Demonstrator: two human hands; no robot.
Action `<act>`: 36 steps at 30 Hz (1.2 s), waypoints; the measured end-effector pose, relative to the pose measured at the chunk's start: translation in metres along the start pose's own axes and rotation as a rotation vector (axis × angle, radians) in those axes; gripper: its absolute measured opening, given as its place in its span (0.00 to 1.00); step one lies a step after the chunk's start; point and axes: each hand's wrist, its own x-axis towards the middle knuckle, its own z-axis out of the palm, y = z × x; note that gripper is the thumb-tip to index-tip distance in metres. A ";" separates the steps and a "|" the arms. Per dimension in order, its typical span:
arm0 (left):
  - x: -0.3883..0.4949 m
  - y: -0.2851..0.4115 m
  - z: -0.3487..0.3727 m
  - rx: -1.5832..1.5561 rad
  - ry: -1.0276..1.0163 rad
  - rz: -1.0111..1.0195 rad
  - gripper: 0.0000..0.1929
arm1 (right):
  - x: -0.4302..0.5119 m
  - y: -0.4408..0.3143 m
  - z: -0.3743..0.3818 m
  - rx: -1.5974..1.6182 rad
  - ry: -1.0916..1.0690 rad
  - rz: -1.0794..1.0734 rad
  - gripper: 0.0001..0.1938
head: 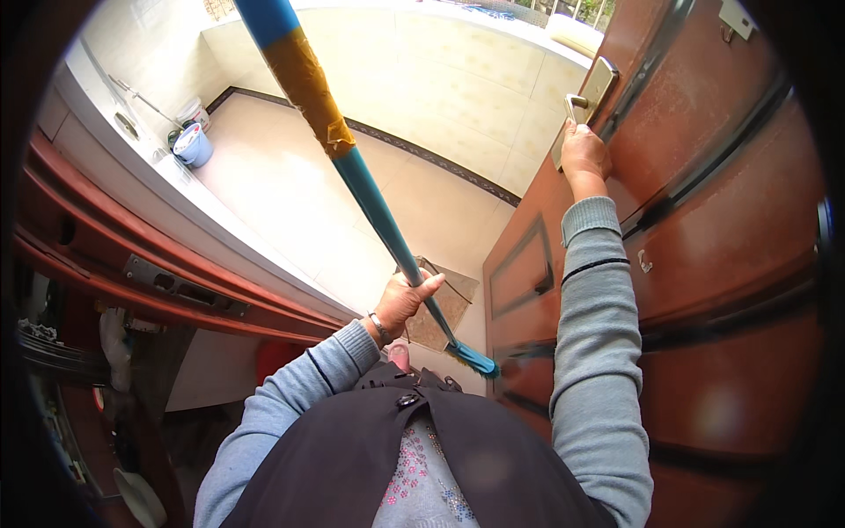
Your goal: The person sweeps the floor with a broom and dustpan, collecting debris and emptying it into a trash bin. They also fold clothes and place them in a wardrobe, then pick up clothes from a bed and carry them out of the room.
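My left hand (401, 302) grips the lower part of a long blue broom handle (373, 204), which rises past the top of the view and has yellow-brown tape wound around it. At its lower end the blue broom head (473, 360) is down by the floor, close to the foot of a red-brown door (713, 277). My right hand (585, 155) is raised to the metal lever handle (576, 102) on that door, with its fingers closed around the lever's end.
A doorframe with a metal strike plate (188, 285) runs along the left. Beyond it lies a light tiled floor (264, 178) bounded by a low tiled wall (449, 86). A light blue bucket (193, 145) stands at the far left. A brown mat (439, 303) lies near the doorway.
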 end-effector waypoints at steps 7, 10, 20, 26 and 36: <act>0.067 0.018 -0.052 -0.079 0.089 0.102 0.12 | 0.028 0.015 0.030 -0.029 0.081 0.116 0.25; 0.094 0.020 -0.076 -0.141 0.121 0.092 0.12 | 0.036 0.024 0.045 -0.061 0.087 0.144 0.25; 0.194 0.065 -0.151 -0.293 0.214 0.188 0.11 | 0.023 0.061 0.112 0.667 0.525 0.252 0.20; 0.244 0.085 -0.179 -0.290 0.332 0.229 0.10 | -0.036 -0.117 0.231 0.878 -0.296 -0.141 0.15; 0.341 0.109 -0.252 -0.466 0.448 0.473 0.06 | 0.005 -0.377 0.299 0.771 -0.910 -1.052 0.16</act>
